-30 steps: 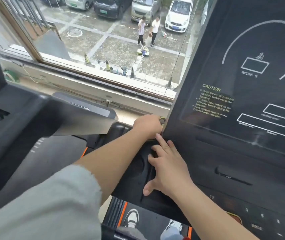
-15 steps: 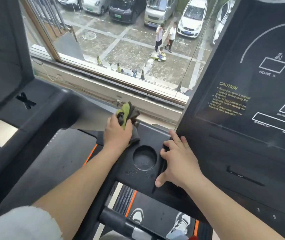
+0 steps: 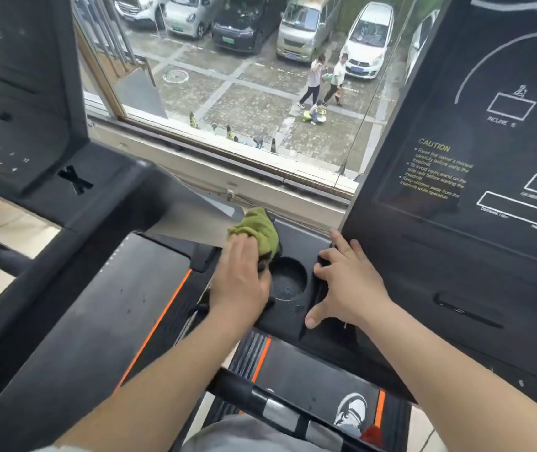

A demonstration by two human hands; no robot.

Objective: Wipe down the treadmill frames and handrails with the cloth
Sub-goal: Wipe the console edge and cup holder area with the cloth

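Observation:
A bunched green cloth (image 3: 255,228) lies on the left end of the black treadmill console tray (image 3: 296,238), beside the round cup holder (image 3: 288,278). My left hand (image 3: 241,282) lies on top of the cloth and presses it onto the tray's left edge; the hand is motion-blurred. To the right of the cup holder, my right hand (image 3: 348,288) rests on the tray with spread fingers, holding nothing. The dark console panel (image 3: 488,197) rises at the right. A black handrail (image 3: 260,401) crosses below the tray.
A neighbouring treadmill (image 3: 75,321) with its own console (image 3: 16,109) fills the left side, close to my left arm. A window (image 3: 244,93) straight ahead looks down on a car park. My shoe (image 3: 352,412) stands on the belt below.
My left hand has slid with the cloth from beside the console panel leftward and back along the tray's left edge. The right hand has stayed on the tray. The view has shifted right and down.

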